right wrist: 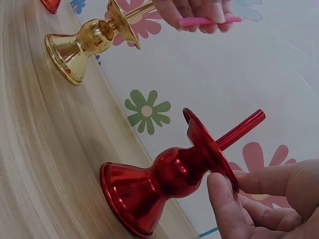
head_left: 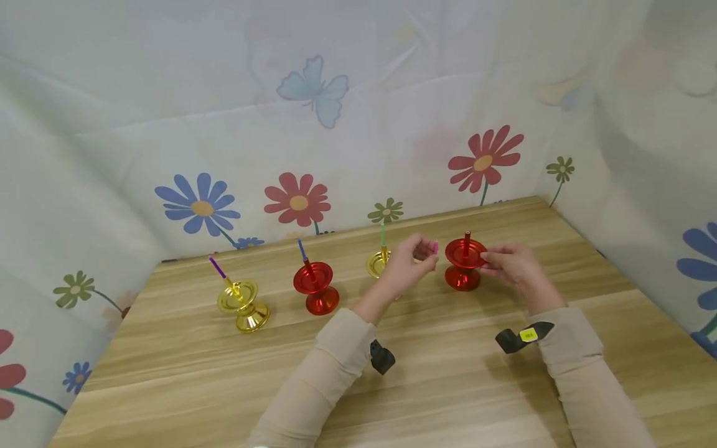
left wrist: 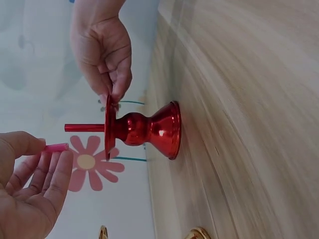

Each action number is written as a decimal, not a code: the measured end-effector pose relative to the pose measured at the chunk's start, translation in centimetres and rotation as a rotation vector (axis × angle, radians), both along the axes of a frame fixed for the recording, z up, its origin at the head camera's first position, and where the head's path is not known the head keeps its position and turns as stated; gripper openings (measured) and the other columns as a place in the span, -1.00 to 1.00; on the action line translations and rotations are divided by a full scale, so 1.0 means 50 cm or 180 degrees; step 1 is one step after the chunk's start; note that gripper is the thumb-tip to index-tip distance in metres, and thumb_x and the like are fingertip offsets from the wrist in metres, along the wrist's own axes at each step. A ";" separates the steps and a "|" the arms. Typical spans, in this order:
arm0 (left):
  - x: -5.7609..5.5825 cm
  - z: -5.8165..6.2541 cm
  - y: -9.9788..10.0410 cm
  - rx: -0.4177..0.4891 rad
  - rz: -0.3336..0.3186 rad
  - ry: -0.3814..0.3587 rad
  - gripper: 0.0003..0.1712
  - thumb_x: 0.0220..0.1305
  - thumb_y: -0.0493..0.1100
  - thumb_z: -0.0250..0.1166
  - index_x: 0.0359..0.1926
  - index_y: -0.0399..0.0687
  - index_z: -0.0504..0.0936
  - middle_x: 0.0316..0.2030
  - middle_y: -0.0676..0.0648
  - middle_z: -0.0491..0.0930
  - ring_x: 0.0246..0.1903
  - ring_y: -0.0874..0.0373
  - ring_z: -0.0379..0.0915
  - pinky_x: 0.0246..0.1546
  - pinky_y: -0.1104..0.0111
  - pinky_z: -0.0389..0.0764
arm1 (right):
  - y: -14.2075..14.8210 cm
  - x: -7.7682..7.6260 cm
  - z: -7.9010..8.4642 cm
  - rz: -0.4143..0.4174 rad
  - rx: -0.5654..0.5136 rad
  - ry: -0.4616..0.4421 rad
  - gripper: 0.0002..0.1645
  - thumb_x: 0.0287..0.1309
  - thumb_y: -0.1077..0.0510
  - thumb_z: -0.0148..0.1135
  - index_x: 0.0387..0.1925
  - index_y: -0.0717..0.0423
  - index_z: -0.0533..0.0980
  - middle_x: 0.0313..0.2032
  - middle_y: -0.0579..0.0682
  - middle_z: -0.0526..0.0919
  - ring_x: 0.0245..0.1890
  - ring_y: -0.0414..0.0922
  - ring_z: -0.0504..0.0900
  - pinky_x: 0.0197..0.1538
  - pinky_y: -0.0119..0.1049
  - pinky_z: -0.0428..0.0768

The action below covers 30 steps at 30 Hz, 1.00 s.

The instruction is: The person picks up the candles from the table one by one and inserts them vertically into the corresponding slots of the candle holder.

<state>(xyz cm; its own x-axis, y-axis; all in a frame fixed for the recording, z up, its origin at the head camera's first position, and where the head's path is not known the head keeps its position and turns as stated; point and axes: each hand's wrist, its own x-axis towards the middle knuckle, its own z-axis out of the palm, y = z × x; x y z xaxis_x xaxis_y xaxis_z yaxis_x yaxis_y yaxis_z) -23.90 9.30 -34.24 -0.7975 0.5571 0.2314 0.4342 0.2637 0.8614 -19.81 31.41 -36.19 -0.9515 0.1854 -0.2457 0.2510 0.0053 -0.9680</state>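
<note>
A short pink candle (right wrist: 209, 21) is pinched between the thumb and fingers of my left hand (head_left: 404, 264). It lies close to the tube of a shiny red candle holder (head_left: 463, 264), left of it in the head view. That holder stands upright on the wooden table, and its narrow tube (left wrist: 84, 128) has no candle in it. My right hand (head_left: 516, 266) pinches the rim of the holder's dish (right wrist: 212, 144) from the right side. Behind my left hand, a gold holder (head_left: 376, 264) with a green candle (head_left: 383, 234) is partly hidden.
Farther left stand a red holder (head_left: 313, 278) with a blue candle (head_left: 302, 249) and a gold holder (head_left: 252, 316) with a purple candle (head_left: 216, 266), both tilted in the head view. A flowered cloth (head_left: 370, 149) hangs behind the wooden table (head_left: 437, 386).
</note>
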 end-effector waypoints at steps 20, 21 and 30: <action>-0.029 0.037 0.068 0.0148 0.0108 0.0068 -0.80 0.29 -0.26 0.22 -0.09 -0.25 0.51 -0.16 -0.15 0.60 -0.19 0.12 0.52 -0.15 0.55 0.56 | 0.003 -0.001 -0.001 0.0049 -0.0059 -0.0020 -0.42 0.30 0.30 0.06 0.23 0.56 0.16 -0.51 -0.20 0.58 -0.49 -0.31 0.65 -0.21 -0.40 0.68; -0.030 0.037 0.070 0.0139 0.0111 0.0083 -0.80 0.29 -0.26 0.22 -0.09 -0.24 0.51 -0.16 -0.14 0.60 -0.19 0.13 0.52 -0.15 0.55 0.56 | 0.003 -0.002 -0.001 0.0059 -0.0071 -0.0005 -0.42 0.30 0.30 0.05 0.22 0.57 0.15 -0.51 -0.19 0.58 -0.50 -0.32 0.65 -0.22 -0.41 0.68; -0.035 0.055 0.103 0.0143 0.0122 0.0200 -0.80 0.28 -0.24 0.24 -0.10 -0.22 0.52 -0.20 -0.14 0.61 -0.23 0.14 0.53 -0.19 0.61 0.53 | -0.001 0.001 0.004 0.0099 -0.0054 0.0031 -0.43 0.32 0.31 0.01 0.22 0.60 0.13 -0.51 -0.21 0.58 -0.50 -0.33 0.64 -0.27 -0.44 0.68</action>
<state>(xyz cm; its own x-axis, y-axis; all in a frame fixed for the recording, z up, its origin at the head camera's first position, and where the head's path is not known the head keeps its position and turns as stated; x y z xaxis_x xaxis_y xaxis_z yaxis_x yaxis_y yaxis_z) -25.66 14.45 -31.51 -0.8012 0.5144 0.3057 0.4780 0.2429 0.8441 -19.75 31.38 -35.99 -0.9591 0.1516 -0.2391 0.2414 -0.0034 -0.9704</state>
